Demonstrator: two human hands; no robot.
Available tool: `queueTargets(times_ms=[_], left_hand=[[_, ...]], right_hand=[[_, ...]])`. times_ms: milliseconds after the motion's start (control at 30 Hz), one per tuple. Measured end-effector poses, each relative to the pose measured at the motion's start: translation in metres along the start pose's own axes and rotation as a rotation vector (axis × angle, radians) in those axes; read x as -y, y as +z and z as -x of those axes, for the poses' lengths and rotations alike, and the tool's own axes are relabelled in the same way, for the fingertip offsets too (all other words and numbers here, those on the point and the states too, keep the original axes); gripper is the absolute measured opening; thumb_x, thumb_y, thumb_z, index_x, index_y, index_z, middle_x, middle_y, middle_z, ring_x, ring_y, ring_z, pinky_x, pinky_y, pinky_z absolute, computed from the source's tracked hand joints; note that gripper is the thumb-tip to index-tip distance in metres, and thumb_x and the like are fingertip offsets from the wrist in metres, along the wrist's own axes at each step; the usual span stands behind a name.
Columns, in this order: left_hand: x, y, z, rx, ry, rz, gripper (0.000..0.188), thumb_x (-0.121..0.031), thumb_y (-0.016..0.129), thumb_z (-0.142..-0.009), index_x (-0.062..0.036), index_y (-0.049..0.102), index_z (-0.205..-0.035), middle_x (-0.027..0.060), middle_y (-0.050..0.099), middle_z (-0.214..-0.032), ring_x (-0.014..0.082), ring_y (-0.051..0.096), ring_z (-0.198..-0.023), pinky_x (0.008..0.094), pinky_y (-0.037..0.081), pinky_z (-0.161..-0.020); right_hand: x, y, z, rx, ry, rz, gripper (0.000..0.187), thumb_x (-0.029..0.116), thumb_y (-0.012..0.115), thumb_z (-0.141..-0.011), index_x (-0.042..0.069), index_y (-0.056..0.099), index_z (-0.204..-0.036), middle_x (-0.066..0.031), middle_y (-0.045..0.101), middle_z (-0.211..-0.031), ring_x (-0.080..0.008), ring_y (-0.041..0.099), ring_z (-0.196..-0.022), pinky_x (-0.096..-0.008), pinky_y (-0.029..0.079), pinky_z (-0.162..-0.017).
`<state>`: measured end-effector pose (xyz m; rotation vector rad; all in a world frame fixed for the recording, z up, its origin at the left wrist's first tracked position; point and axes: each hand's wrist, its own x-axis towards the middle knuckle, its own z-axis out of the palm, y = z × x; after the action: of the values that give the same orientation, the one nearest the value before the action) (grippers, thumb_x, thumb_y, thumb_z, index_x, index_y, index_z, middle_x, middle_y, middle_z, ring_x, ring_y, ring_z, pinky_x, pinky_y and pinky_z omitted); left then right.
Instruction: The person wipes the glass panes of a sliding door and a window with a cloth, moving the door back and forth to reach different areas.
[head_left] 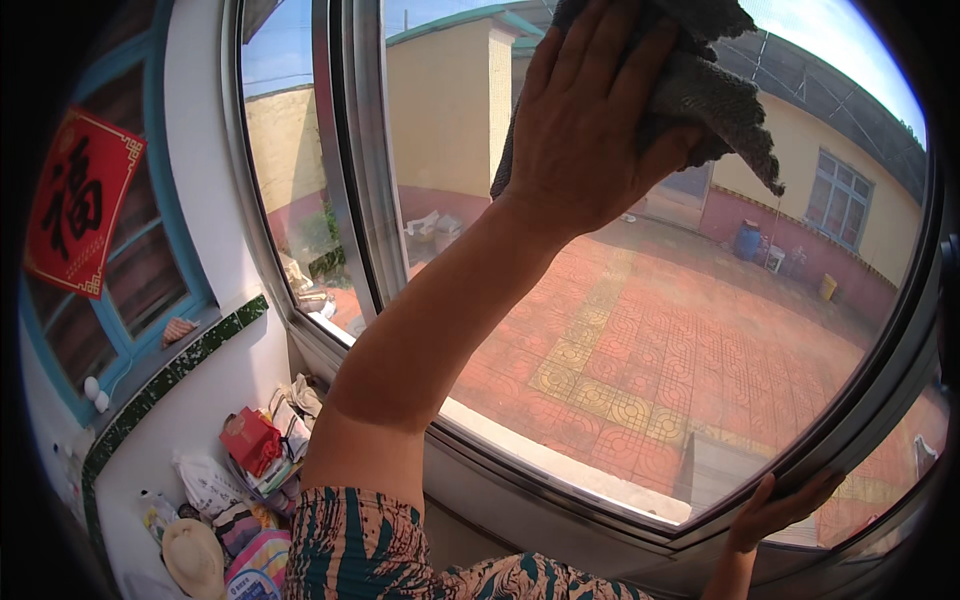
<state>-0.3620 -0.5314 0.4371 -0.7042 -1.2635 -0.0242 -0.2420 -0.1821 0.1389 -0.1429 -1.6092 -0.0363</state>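
Observation:
My left hand (590,130) is raised high at the upper middle, its back toward me. Under its spread fingers is a dark grey cloth (705,100) with ragged edges, held flat against the window pane (620,330). Part of the cloth sticks out to the right past my thumb. Low on the right, my right hand (785,510) rests against the lower right part of the dark window frame (830,420), thumb apart from the stretched fingers. Nothing loose shows in it.
On the left, a metal sash upright (350,150) divides the window. Below it stand heaped bags, a red box (250,440) and a straw hat (193,557). A green ledge (130,410) runs under a blue-framed window with a red paper sign (85,205). Outside lies a tiled courtyard.

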Motion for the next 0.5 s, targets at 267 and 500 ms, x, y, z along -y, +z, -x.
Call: queueTargets(times_ms=[267,500], left_hand=[[0.112,-0.058,0.056,-0.076,-0.33,0.037,0.042,-0.026,0.045,-0.098,0.0012,0.048,-0.13,0.0207,0.049,-0.133,0.0392,0.044,-0.124,0.0436,0.033,-0.105],[0.049,-0.095,0.276,0.056,-0.71,-0.086,0.042,-0.027,0.04,-0.102,0.0024,0.045,-0.131,0.0212,0.046,-0.132,0.0389,0.043,-0.121,0.0471,0.028,-0.107]], right_hand=[[-0.003,0.004,0.0,-0.032,-0.029,-0.047,0.072,0.048,0.042,-0.099,0.002,0.023,-0.15,-0.0247,0.025,-0.153,-0.0423,0.027,-0.141,-0.0531,0.027,-0.112],[-0.002,0.0,0.0,0.069,-0.06,-0.066,0.072,0.041,0.042,-0.1,0.0,0.012,-0.15,-0.0307,0.013,-0.15,-0.0471,0.025,-0.138,-0.0551,0.039,-0.103]])
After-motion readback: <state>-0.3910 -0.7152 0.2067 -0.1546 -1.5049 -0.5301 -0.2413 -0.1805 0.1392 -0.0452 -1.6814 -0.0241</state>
